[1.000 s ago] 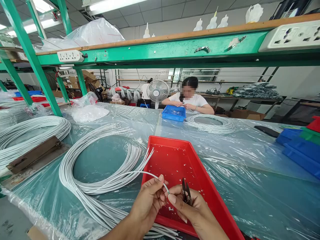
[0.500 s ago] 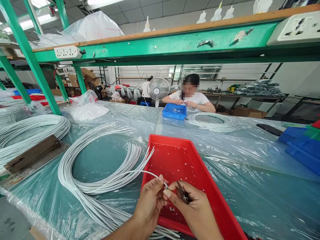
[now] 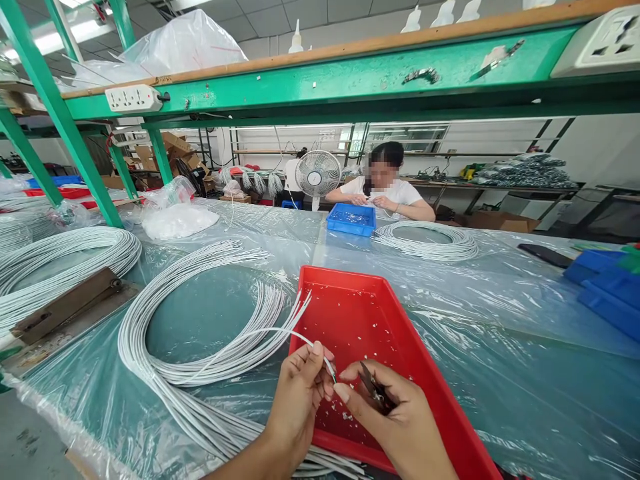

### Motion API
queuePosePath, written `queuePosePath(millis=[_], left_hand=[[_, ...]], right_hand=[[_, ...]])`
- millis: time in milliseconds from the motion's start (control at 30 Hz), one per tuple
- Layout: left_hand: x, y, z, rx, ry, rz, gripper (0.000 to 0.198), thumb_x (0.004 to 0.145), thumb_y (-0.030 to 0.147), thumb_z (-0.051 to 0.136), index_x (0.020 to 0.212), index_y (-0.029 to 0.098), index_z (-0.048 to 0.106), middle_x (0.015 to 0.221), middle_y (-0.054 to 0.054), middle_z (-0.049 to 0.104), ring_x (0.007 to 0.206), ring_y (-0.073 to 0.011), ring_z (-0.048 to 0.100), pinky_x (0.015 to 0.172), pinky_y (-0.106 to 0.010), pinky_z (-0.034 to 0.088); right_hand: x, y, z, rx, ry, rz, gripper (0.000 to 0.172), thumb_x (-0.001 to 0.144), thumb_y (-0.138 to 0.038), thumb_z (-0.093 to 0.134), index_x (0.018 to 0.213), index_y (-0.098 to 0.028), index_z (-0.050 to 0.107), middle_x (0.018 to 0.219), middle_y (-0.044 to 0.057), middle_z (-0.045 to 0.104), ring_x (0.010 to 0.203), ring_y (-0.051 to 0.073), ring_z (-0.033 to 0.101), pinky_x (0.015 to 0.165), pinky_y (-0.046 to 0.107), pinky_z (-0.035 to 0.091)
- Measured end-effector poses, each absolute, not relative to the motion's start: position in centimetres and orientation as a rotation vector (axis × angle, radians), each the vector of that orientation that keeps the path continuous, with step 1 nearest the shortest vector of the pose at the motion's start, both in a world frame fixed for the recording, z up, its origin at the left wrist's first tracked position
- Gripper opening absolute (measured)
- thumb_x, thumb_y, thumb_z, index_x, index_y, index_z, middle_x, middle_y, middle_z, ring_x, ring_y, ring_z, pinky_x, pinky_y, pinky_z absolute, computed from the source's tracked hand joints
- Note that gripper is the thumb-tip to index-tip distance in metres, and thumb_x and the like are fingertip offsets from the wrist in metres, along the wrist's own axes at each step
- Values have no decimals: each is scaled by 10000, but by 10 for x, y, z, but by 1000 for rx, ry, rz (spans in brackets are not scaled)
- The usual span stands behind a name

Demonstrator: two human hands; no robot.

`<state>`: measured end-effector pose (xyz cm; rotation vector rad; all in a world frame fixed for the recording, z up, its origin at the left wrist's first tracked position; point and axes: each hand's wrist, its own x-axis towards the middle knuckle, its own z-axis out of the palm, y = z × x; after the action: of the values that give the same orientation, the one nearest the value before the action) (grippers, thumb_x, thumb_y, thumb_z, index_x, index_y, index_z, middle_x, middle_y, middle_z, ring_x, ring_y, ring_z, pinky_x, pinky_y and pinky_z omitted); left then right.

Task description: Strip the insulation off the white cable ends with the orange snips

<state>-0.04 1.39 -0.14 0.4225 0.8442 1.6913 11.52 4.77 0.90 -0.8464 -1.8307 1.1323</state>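
My left hand (image 3: 296,393) pinches a white cable (image 3: 280,330) near its end, with the thumb against the fingers. A thin green inner wire shows at the tip. My right hand (image 3: 407,420) has dark metal cutters (image 3: 376,390) tucked in its palm, while the thumb and index finger sit right beside the wire tip; whether they touch it I cannot tell. Both hands are above a red tray (image 3: 440,380) dotted with small white scraps. The cable runs back to a large bundle of white cables (image 3: 133,333) curled on the left.
Another coil (image 3: 127,250) lies at the far left by a brown metal block (image 3: 67,303). Across the table a person (image 3: 385,180) works near a blue tray (image 3: 351,219) and a cable coil (image 3: 425,240). Overhead runs a green shelf beam (image 3: 300,90). Blue bins (image 3: 613,287) stand right.
The cable tip, bent between both hands before, now points straighter downward with the green wire showing. My right thumb and index finger have spread slightly. The view has shifted a little.
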Motion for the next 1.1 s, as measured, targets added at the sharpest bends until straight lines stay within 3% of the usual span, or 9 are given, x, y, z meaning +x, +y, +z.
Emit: queuePosePath(millis=[267, 500, 767, 867, 967, 1100], left_hand=[[0, 13, -5, 467, 835, 1650, 249, 752, 343, 652, 681, 109, 611, 470, 40, 502, 378, -27, 391, 432, -159, 303], [-2, 13, -8, 477, 895, 1616, 274, 769, 362, 633, 689, 101, 602, 450, 29, 526, 377, -28, 414, 430, -151, 290], [-1, 13, -5, 389, 913, 1549, 283, 735, 384, 657, 691, 111, 601, 452, 18, 552, 382, -46, 455, 419, -154, 301], [-1, 13, -5, 378, 865, 1561, 290, 696, 380, 691, 676, 104, 606, 473, 15, 564, 373, -44, 458, 400, -154, 310], [-4, 14, -4, 350, 792, 1561, 276, 660, 346, 725, 667, 95, 608, 472, 28, 555, 337, -30, 439, 381, -148, 313], [-8, 13, -1, 284, 727, 1528, 259, 654, 310, 735, 648, 87, 602, 446, 38, 536, 304, -14, 415, 365, -134, 305]], right_hand=[[117, 53, 11, -766, -1804, 1083, 107, 717, -275, 656, 768, -195, 705, 688, 21, 717, 586, 156, 639, 541, 189, 503], [120, 52, 8, -656, -1948, 874, 83, 739, -189, 621, 779, -183, 694, 629, -2, 698, 522, 124, 629, 495, 157, 484], [120, 48, -1, -580, -2194, 464, 230, 742, -34, 387, 824, -214, 504, 629, -30, 600, 521, 118, 556, 492, 194, 417], [117, 48, -2, -628, -2138, 600, 197, 766, -57, 396, 829, -219, 489, 631, -38, 593, 524, 109, 558, 494, 176, 424], [118, 52, -1, -739, -1992, 784, 46, 817, -188, 493, 837, -215, 524, 657, -27, 616, 554, 112, 578, 516, 159, 453], [125, 60, -2, -756, -1983, 1001, 230, 797, -355, 563, 970, -208, 524, 788, 11, 645, 677, 151, 609, 559, 183, 476]])
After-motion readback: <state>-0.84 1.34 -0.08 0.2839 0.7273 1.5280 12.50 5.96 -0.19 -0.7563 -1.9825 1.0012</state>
